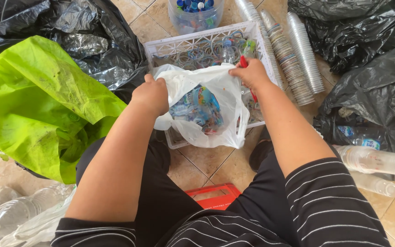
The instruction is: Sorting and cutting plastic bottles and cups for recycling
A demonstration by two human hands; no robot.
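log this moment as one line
left hand: grips white bag rim | right hand: grips rim, red tool | bag: open, labels inside, over white crate

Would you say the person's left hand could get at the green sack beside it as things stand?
Probably yes: the green sack lies just beside the left hand, nothing between, though that hand grips the white bag.

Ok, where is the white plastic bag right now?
Centre of the head view: the white plastic bag hangs over the white crate, its mouth held by the left hand and right hand.
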